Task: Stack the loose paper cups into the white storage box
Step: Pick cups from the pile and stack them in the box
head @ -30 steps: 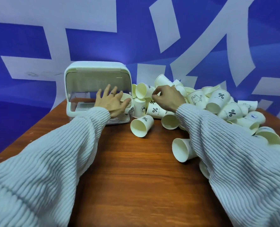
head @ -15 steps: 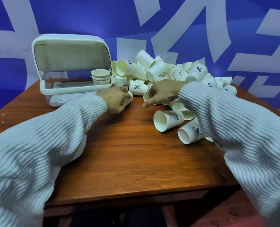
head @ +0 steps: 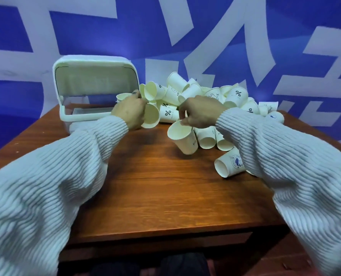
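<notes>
The white storage box (head: 79, 116) stands open at the table's back left, its lid raised. A short stack of cups (head: 122, 96) stands inside it at the right end, partly hidden by my left hand. My left hand (head: 128, 112) is closed around a paper cup (head: 151, 117) lying on its side, mouth toward me, just right of the box. My right hand (head: 200, 111) pinches the rim of another paper cup (head: 182, 139), lifted and tilted above the table. A heap of loose cups (head: 215, 96) lies behind and to the right of both hands.
The wooden table (head: 155, 186) has bare surface in front of my hands, down to its near edge. One cup with a blue logo (head: 230, 164) lies on its side near my right sleeve. A blue and white wall stands right behind the table.
Each hand has picked up a cup: the left from beside the box, the right from the front of the heap. Both hands have risen a little off the table.
</notes>
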